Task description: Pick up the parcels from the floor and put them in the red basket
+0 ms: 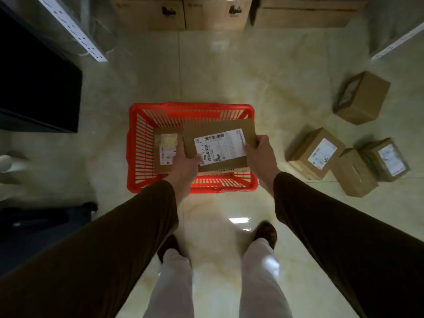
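A red basket (pixel 140 143) with slatted walls stands on the tiled floor straight ahead of me. Over its right half I hold a brown cardboard parcel (pixel 206 134) with a white shipping label facing up. My left hand (pixel 187 165) grips its near left edge and my right hand (pixel 259 152) grips its right edge. Inside the basket, on the left, lies another brown parcel (pixel 164 166) with small labels. Several more parcels rest on the floor at the right, among them a labelled one (pixel 315 152) and a box (pixel 362 101) farther back.
A black cabinet (pixel 39 92) stands at the left under a metal shelf rail (pixel 75 31). Large cartons (pixel 183 12) line the far wall. A second shelf rail (pixel 399 42) is at the upper right. My feet are below the basket.
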Demonstrator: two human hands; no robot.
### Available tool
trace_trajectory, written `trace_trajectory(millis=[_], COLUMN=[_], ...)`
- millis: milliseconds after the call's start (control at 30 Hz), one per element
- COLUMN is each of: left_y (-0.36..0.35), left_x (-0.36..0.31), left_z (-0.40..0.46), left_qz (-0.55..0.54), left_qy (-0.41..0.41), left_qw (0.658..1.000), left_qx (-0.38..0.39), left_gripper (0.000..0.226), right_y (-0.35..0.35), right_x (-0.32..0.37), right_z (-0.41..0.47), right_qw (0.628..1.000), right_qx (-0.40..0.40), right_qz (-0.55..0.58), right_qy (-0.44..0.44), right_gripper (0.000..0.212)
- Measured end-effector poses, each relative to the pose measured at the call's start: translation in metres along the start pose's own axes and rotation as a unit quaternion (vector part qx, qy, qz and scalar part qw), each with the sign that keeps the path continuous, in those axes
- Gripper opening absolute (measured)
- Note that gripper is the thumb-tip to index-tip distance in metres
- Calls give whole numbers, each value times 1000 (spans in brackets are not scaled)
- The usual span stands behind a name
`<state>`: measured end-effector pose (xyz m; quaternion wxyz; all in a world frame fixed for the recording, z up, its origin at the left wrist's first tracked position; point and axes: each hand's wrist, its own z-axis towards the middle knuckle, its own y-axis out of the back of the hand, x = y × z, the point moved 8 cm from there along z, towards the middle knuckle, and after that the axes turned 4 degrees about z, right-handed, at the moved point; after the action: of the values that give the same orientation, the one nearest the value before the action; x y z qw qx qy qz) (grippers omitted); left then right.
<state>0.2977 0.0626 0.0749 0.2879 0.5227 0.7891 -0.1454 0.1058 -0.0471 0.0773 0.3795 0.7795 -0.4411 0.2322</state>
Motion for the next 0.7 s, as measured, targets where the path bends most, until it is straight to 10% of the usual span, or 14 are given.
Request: trace_trajectory(millis=[433,700], left_y=[62,37], left_x=[10,-21], left_z=[91,147], left_qz=[140,248], left_qy=[-27,-119], left_qw=[990,957], left_qx=[6,93], left_gripper=[39,36], right_y=[-58,-74], right_x=[-11,-75], right_z=[9,35], right_qw=[1000,991], right_qx=[-17,-44], right_qz=[-18,100], right_qy=[5,-71], right_gripper=[74,27])
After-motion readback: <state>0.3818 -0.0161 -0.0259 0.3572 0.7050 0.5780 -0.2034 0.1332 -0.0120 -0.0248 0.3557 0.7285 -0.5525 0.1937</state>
